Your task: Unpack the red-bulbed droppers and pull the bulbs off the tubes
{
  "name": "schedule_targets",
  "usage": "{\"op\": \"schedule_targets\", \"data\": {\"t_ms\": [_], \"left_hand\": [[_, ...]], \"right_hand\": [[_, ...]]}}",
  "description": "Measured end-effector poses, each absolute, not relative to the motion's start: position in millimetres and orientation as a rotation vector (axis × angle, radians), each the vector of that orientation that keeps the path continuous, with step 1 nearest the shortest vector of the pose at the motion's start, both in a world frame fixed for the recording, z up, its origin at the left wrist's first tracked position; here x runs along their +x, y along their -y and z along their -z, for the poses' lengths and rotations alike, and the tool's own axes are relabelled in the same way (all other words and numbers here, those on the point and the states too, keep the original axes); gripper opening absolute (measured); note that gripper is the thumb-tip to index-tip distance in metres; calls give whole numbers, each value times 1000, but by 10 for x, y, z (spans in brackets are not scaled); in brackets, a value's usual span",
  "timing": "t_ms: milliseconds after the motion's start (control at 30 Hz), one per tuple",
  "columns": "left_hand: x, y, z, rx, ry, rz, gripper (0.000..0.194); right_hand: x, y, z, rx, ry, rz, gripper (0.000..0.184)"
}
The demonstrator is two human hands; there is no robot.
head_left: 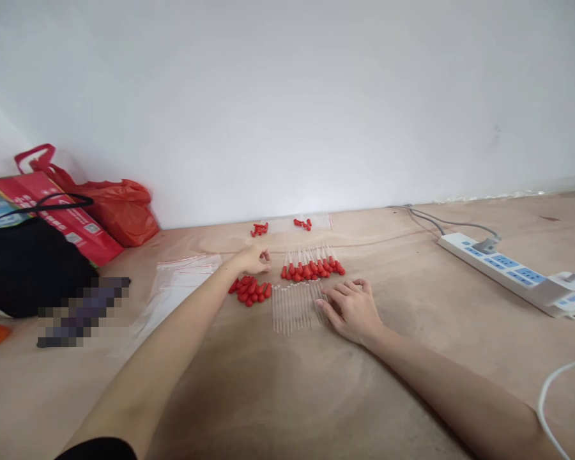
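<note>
Head view: right hand (354,312) borders tubes (294,310), power strip (501,273) well apart.

From where I stand I count one worktop (268,409) and two hands on or over it, one left hand (253,260), one right hand (357,314). There is one row of droppers with red bulbs (311,268), well over ten but overlapping too much for an exact figure, and one row of clear tubes (294,306), also more than ten. Loose red bulbs (250,292) make three groups: one heap of more than ten and two small clusters of at least three each. I see one red plastic bag (129,207), one black bag (33,265), one power strip (503,271) and one white cable (546,390). The clear bags (167,281) in the stack overlap, so their number escapes me.
</note>
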State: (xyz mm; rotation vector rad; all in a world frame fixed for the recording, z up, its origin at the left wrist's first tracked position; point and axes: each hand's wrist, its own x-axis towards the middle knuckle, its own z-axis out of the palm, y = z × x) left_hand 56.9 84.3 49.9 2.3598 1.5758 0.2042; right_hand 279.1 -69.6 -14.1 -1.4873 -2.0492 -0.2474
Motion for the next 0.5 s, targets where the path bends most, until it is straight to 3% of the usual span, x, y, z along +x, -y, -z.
{"op": "schedule_targets", "data": {"t_ms": [500], "left_hand": [[179,-910,-617,2150,-1253,90,34]], "right_hand": [[2782,700,120,-1486,2035,232,29]]}}
